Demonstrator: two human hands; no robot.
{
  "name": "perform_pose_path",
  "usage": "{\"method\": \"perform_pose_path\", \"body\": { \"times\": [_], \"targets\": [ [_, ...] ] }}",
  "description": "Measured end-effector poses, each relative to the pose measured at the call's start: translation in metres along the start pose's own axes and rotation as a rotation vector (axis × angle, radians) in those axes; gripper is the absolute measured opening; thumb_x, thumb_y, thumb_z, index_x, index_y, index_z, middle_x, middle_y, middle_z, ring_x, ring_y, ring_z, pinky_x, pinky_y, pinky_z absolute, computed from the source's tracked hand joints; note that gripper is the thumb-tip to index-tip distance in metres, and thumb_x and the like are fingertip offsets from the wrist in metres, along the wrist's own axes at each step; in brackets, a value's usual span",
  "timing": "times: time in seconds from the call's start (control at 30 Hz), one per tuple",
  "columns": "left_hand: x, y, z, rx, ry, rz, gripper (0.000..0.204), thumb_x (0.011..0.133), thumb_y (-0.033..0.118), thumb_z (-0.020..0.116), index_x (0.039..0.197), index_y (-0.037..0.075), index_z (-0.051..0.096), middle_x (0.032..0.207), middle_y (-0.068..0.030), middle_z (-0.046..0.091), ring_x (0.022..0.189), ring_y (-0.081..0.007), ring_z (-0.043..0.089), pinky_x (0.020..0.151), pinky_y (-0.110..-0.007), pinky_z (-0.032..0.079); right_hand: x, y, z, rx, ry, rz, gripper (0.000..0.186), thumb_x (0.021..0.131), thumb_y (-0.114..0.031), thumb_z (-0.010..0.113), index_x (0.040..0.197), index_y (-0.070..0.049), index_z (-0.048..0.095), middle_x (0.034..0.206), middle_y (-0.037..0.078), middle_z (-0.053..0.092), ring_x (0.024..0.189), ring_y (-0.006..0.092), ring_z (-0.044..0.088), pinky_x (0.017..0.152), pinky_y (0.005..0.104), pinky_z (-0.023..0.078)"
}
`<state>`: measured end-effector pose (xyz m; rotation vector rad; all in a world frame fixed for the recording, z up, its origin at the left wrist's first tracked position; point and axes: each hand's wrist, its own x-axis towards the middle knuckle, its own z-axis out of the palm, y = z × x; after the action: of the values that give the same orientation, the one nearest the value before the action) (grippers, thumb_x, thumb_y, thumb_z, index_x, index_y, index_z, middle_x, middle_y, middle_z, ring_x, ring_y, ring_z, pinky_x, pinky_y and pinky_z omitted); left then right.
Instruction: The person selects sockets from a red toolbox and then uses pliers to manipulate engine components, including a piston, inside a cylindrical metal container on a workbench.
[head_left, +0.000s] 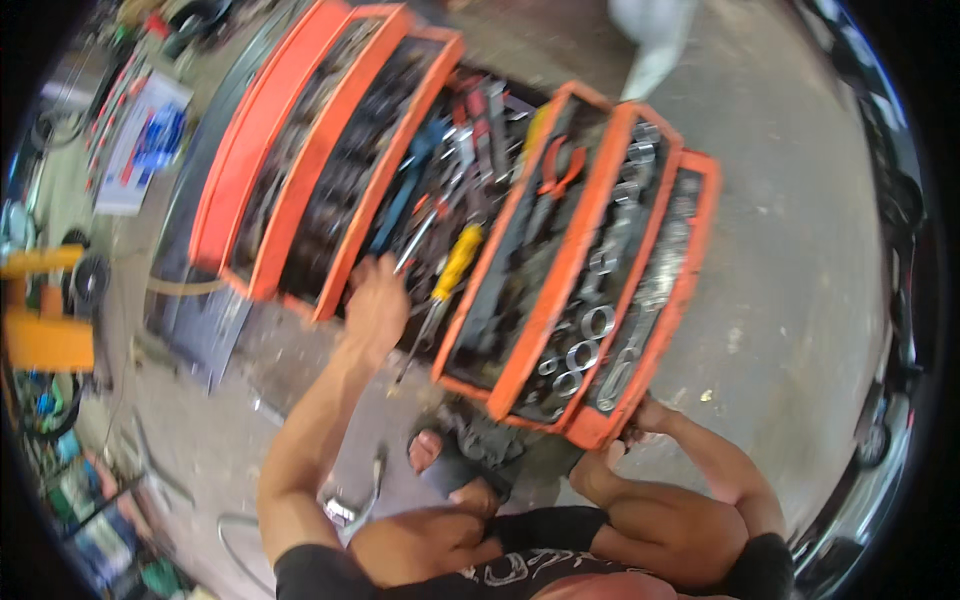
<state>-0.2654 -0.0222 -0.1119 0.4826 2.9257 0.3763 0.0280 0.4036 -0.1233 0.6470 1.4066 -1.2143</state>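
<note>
An orange cantilever toolbox [575,300] lies spread open before me, its stepped trays fanned out left and right. My left hand [378,308] reaches into the near end of its middle compartment, beside the left trays; blur and the box hide its fingertips. Just right of it lie a metal shaft [408,250] and a screwdriver with a yellow handle [460,262], among pliers and other loose tools. My right hand [650,416] is at the near corner of the outermost right tray, its fingers mostly hidden. Ring-shaped sockets [598,322] and wrenches [625,365] fill the right trays; orange-handled pliers [562,168] lie in the inner one.
Under the toolbox's left side is a dark flat sheet [200,335] on the concrete floor [790,260]. A yellow-orange object [50,340] and assorted clutter stand at the left. A whitish object [655,45] is blurred beyond the box. My feet [470,490] are close to its near edge.
</note>
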Motion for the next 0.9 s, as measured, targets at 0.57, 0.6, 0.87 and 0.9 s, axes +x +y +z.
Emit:
{"method": "perform_pose_path", "body": {
  "times": [0.57,0.6,0.87,0.9],
  "targets": [
    [-0.005,-0.009,-0.009,-0.054,0.050,-0.073,0.029,0.099,0.021,0.033,0.095,0.003,0.055,0.091,-0.0285,0.066,0.088,-0.0471,0.066,0.075,-0.057,0.051,-0.003,-0.001,-0.011,0.010,-0.086,-0.115,0.044,0.098,-0.034,0.056,0.086,0.006,0.070,0.063,0.016,0.067,0.043,0.0208,0.061,0.037,0.0300,0.046],
    [-0.002,0.012,-0.020,-0.057,-0.030,-0.104,0.032,0.101,0.022,0.031,0.095,0.001,0.054,0.096,-0.0300,0.065,0.090,-0.0479,0.065,0.075,-0.058,0.049,-0.004,0.004,-0.012,0.012,-0.069,-0.119,0.043,0.098,-0.034,0.056,0.089,0.006,0.069,0.066,0.016,0.068,0.044,0.0209,0.062,0.037,0.0301,0.046],
    [-0.012,-0.008,-0.105,-0.814,-0.142,-0.306,0.049,0.094,0.049,0.063,0.094,0.000,0.066,0.062,-0.0058,0.055,0.053,-0.0182,0.051,0.053,-0.037,0.042,-0.007,-0.009,0.003,0.032,-0.108,-0.188,0.037,0.099,-0.034,0.055,0.111,0.000,0.061,0.078,0.015,0.069,0.050,0.0222,0.066,0.035,0.0295,0.048],
    [-0.011,-0.005,-0.113,-1.100,-0.186,-0.249,0.047,0.095,0.047,0.063,0.101,0.001,0.064,0.062,-0.0020,0.050,0.053,-0.0137,0.047,0.051,-0.033,0.040,-0.008,-0.011,0.002,0.018,-0.108,-0.193,0.037,0.099,-0.034,0.055,0.111,0.000,0.061,0.078,0.015,0.069,0.050,0.0222,0.066,0.035,0.0295,0.048]
  ]
}}
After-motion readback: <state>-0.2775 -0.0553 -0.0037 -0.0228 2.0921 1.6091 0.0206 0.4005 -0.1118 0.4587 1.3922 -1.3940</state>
